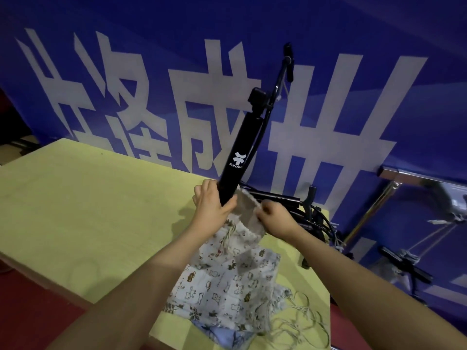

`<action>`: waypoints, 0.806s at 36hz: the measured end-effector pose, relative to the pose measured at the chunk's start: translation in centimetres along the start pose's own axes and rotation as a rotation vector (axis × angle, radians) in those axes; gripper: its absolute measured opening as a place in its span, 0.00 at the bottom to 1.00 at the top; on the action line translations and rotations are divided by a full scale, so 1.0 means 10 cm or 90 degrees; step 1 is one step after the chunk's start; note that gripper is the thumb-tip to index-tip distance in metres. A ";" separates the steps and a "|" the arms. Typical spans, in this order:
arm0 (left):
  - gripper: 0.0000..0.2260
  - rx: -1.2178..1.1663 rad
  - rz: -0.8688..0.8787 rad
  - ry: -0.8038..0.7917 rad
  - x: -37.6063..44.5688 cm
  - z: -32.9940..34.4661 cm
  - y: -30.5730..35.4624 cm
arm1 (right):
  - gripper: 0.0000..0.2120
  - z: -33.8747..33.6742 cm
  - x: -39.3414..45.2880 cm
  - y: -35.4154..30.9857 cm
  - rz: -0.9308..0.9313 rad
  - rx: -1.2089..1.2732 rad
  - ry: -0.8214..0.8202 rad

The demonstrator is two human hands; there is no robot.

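Pump (237,157) was gripped by left hand (212,205), axis rising toward 1 o'clock; bag mouth (249,209), at its 3 o'clock, was pinched by right hand (274,214).

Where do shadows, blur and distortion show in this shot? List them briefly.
Head view: dim light, with a soft shadow on the table left of the left hand and pump. Head view: the wide lens stretches both forearms toward the bottom corners. Head view: the metal rail at the right edge looks smeared.

Free tabletop (75,198) left; hoses (316,218) behind pump (235,160).
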State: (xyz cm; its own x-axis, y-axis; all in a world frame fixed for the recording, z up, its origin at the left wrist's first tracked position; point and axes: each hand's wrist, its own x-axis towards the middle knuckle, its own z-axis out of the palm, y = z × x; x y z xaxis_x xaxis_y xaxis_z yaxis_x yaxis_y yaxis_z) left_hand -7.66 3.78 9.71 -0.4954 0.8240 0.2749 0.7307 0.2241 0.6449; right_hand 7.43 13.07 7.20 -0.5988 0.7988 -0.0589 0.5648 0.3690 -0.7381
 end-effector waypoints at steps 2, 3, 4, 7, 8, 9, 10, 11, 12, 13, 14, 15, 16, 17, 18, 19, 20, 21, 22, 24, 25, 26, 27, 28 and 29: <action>0.15 -0.011 -0.009 -0.003 0.00 -0.01 -0.03 | 0.08 -0.05 0.03 -0.08 0.009 0.112 0.038; 0.15 -0.016 -0.013 -0.005 -0.01 -0.01 -0.04 | 0.08 -0.08 0.03 -0.14 0.009 0.162 0.052; 0.16 -0.019 -0.015 -0.005 -0.01 -0.01 -0.05 | 0.08 -0.10 0.03 -0.20 -0.001 0.206 0.065; 0.16 -0.017 -0.020 0.003 -0.04 0.01 -0.08 | 0.13 -0.16 -0.01 -0.43 -0.050 0.277 0.079; 0.17 -0.012 -0.021 0.005 -0.04 0.02 -0.09 | 0.15 -0.18 -0.04 -0.50 -0.069 0.284 0.083; 0.17 -0.006 -0.022 0.006 -0.04 0.03 -0.09 | 0.16 -0.19 -0.04 -0.54 -0.080 0.282 0.087; 0.18 0.000 -0.023 0.005 -0.04 0.04 -0.10 | 0.15 -0.21 -0.05 -0.58 -0.086 0.279 0.089; 0.18 0.004 -0.024 0.005 -0.04 0.05 -0.10 | 0.15 -0.22 -0.05 -0.59 -0.088 0.276 0.087; 0.18 0.006 -0.024 0.003 -0.04 0.06 -0.10 | 0.14 -0.24 -0.06 -0.62 -0.088 0.275 0.081; 0.18 0.008 -0.025 0.000 -0.05 0.06 -0.09 | 0.16 -0.25 -0.05 -0.62 -0.094 0.274 0.074; 0.18 0.011 -0.024 -0.006 -0.05 0.06 -0.08 | 0.19 -0.26 -0.05 -0.64 -0.106 0.272 0.065; 0.17 0.015 -0.021 -0.012 -0.06 0.07 -0.07 | 0.21 -0.27 -0.05 -0.66 -0.121 0.278 0.057; 0.17 0.018 -0.018 -0.019 -0.07 0.07 -0.05 | 0.21 -0.28 -0.05 -0.70 -0.135 0.292 0.052; 0.17 0.021 -0.015 -0.026 -0.07 0.07 -0.03 | 0.18 -0.28 -0.05 -0.73 -0.143 0.318 0.048; 0.18 0.024 -0.012 -0.034 -0.08 0.07 -0.02 | 0.17 -0.28 -0.05 -0.77 -0.140 0.348 0.047; 0.18 0.029 -0.008 -0.042 -0.08 0.08 -0.02 | 0.17 -0.26 -0.03 -0.79 -0.131 0.373 0.057; 0.19 0.036 -0.001 -0.048 -0.08 0.08 -0.01 | 0.18 -0.25 -0.01 -0.81 -0.116 0.390 0.076; 0.20 0.040 0.003 -0.054 -0.08 0.08 -0.01 | 0.19 -0.24 0.01 -0.80 -0.103 0.393 0.097; 0.22 0.042 0.005 -0.063 -0.07 0.07 -0.02 | 0.19 -0.24 0.01 -0.79 -0.094 0.392 0.111; 0.30 0.062 0.006 -0.090 -0.05 0.04 -0.05 | 0.16 -0.23 0.00 -0.75 -0.088 0.388 0.119; 0.34 0.083 0.002 -0.105 -0.03 0.03 -0.07 | 0.14 -0.22 -0.01 -0.73 -0.086 0.394 0.119; 0.37 0.095 -0.004 -0.116 -0.03 0.01 -0.09 | 0.11 -0.21 -0.02 -0.70 -0.085 0.404 0.120; 0.38 0.089 -0.008 -0.124 -0.02 0.00 -0.12 | 0.09 -0.21 -0.03 -0.67 -0.082 0.407 0.123; 0.37 0.068 -0.009 -0.129 -0.03 0.00 -0.15 | 0.08 -0.20 -0.04 -0.65 -0.075 0.407 0.126; 0.35 0.046 -0.008 -0.133 -0.05 0.00 -0.16 | 0.07 -0.19 -0.04 -0.62 -0.065 0.402 0.127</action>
State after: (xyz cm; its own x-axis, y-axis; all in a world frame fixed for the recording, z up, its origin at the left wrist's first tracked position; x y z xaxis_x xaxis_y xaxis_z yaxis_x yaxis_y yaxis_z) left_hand -8.59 3.01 8.51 -0.4025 0.9090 0.1086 0.7601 0.2658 0.5929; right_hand 5.23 11.39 13.05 -0.4805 0.8697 0.1129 0.0331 0.1466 -0.9886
